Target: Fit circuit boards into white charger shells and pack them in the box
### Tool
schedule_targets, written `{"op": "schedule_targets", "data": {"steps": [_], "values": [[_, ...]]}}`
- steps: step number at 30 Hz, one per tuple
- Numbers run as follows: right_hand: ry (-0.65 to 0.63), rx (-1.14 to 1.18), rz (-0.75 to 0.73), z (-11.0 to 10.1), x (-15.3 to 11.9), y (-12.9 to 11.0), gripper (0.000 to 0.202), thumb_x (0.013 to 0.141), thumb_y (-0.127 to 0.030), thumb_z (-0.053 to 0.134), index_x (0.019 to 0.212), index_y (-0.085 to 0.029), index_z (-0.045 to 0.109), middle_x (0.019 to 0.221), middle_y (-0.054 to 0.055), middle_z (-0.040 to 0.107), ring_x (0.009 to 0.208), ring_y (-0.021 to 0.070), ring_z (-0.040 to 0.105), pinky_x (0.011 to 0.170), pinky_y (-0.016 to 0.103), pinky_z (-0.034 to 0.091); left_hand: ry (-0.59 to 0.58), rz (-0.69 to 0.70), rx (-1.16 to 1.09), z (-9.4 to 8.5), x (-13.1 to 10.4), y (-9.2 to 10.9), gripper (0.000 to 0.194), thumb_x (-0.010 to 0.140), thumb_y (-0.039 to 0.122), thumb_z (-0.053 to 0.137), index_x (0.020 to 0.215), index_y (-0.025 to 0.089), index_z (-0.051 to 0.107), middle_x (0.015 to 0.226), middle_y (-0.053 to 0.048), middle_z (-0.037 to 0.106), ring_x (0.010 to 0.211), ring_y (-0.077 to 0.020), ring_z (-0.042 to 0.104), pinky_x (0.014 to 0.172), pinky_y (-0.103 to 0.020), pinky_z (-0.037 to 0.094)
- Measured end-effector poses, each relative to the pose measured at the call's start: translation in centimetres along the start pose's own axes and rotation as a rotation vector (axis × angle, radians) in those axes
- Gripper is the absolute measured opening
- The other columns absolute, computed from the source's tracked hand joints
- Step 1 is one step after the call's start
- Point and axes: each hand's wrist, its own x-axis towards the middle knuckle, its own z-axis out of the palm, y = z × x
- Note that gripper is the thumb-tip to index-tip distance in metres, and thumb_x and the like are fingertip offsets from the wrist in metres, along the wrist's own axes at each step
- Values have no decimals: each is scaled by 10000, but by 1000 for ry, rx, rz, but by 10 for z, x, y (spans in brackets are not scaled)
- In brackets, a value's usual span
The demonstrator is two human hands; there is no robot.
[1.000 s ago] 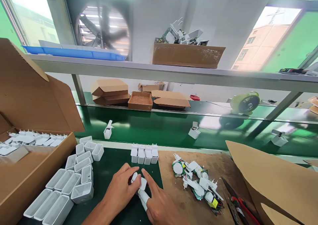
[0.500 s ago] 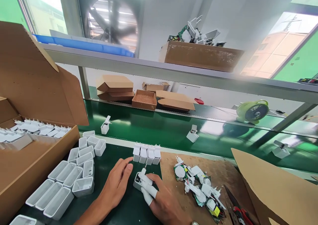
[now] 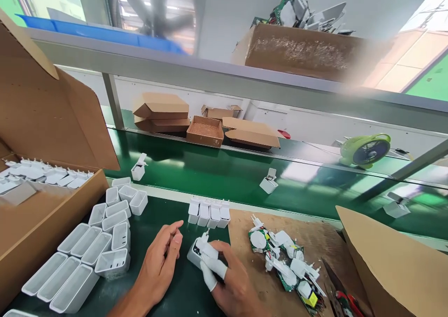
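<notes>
My right hand (image 3: pixel 233 275), with white covers on two of its fingers, grips a white plug adapter (image 3: pixel 199 251) whose housing has dark parts showing in its opening. My left hand (image 3: pixel 161 256) is to the left of it, apart from it, with fingers extended and nothing in them. Beyond the hands stands a row of several white adapters (image 3: pixel 209 213), side by side. White empty-looking housings (image 3: pixel 84 247) lie grouped left of my left hand. To the right, green circuit boards with white plug parts (image 3: pixel 287 261) are heaped on a brown board (image 3: pixel 245 279).
An open carton (image 3: pixel 70 219) with white adapters stands at the left. Scissors with red handles (image 3: pixel 346 303) and a cardboard flap (image 3: pixel 392 251) are at the right. Behind runs a green conveyor belt (image 3: pixel 210 172) carrying spaced adapters; a shelf (image 3: pixel 210 74) crosses above.
The view has shifted slightly downward and closer. My left hand has drawn a little away from the row of adapters. My right hand keeps hold of the plug adapter.
</notes>
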Motion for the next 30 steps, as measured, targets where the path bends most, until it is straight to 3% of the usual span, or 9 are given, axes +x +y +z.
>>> {"op": "schedule_targets", "data": {"steps": [4,7,15,20,22,24,27,30], "values": [[-55,-27,47,3,-3,3,501,948,-23,472,1360,-276,604,1240,124,652,1049,258,682,879,398,642,60,17,3,0,-1,-1,454,1096,522,398,1346,206,607,929,-35,634,715,-176,623,718,-326,566],[-69,-23,55,9,-7,6,508,940,-20,462,1360,-269,603,1241,123,649,1068,272,672,886,422,641,25,39,25,3,-2,0,425,1088,509,420,1329,219,616,955,-47,645,764,-192,647,752,-339,577],[90,20,68,3,-5,1,390,974,-69,527,1276,-282,653,1163,92,668,1029,233,702,862,339,632,-122,236,68,10,-9,-11,446,1046,433,560,1447,248,500,1209,-113,602,956,-235,637,865,-406,582],[-16,51,165,6,-8,3,392,913,-80,542,1222,-250,714,1123,101,708,1003,255,705,880,391,630,-107,291,84,11,-12,-19,506,1019,422,625,1473,275,457,1331,-132,552,1065,-273,626,919,-453,581],[21,248,278,9,-6,3,276,935,-191,603,1167,-248,742,1113,98,729,999,260,713,877,403,631,-126,332,125,14,-13,-21,781,886,442,807,1530,290,392,1390,-145,518,1139,-319,620,950,-490,585],[95,575,480,12,-4,0,246,945,-355,670,1146,-236,746,1107,104,754,982,272,736,833,406,644,-133,397,162,18,-16,-22,975,795,374,895,1579,307,320,1436,-156,496,1233,-364,594,1018,-537,564],[156,1074,770,15,-3,-10,360,916,-487,721,1132,-200,743,1085,117,786,968,296,760,814,430,646,-92,523,133,24,-20,-19,837,918,240,757,1594,336,273,1418,-141,548,1298,-346,571,1083,-545,528],[188,1347,872,15,-3,-22,353,849,-464,795,1073,-192,773,1087,105,797,1022,297,747,906,432,618,-16,607,79,27,-21,-15,739,1000,312,696,1600,340,265,1376,-127,612,1254,-316,595,1058,-507,549]]}}
